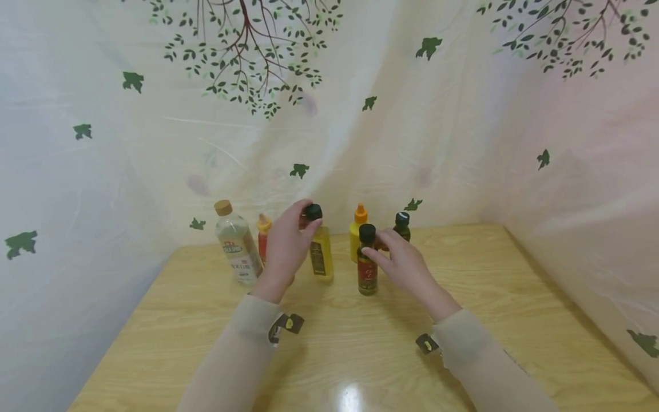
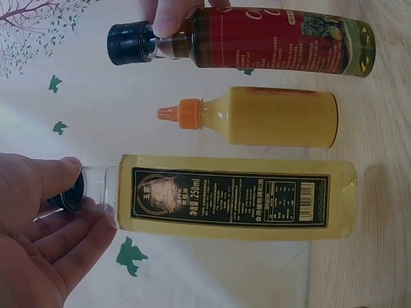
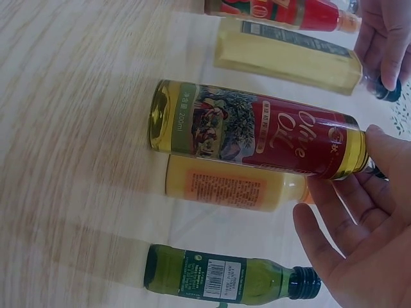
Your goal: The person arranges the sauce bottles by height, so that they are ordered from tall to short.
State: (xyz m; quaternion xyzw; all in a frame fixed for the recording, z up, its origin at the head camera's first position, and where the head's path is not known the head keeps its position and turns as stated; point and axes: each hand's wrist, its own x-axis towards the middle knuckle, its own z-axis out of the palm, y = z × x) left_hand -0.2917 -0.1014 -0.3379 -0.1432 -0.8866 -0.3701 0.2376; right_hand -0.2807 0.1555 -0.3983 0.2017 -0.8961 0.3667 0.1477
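In the head view my left hand (image 1: 288,246) pinches the black cap and neck of a clear, square-sided bottle of yellow oil (image 1: 321,260). Its black label (image 2: 231,197) faces the left wrist camera. To the right, my right hand (image 1: 407,263) holds a dark-capped olive oil bottle (image 1: 368,276) by the neck, thumb on one side and fingers on the other. The red label (image 3: 308,141) reads "Olive Oil". Both bottles are upright; whether their bases touch the table I cannot tell. Behind and between them is a yellow squeeze bottle (image 1: 355,240) with an orange nozzle.
A large clear bottle (image 1: 239,249) with a tan cap stands at the left. Beside it a red bottle (image 1: 263,240) is partly hidden by my left hand. A green bottle (image 3: 221,276) stands at the back right. A leaf-printed curtain (image 1: 329,143) borders the wooden table (image 1: 515,320).
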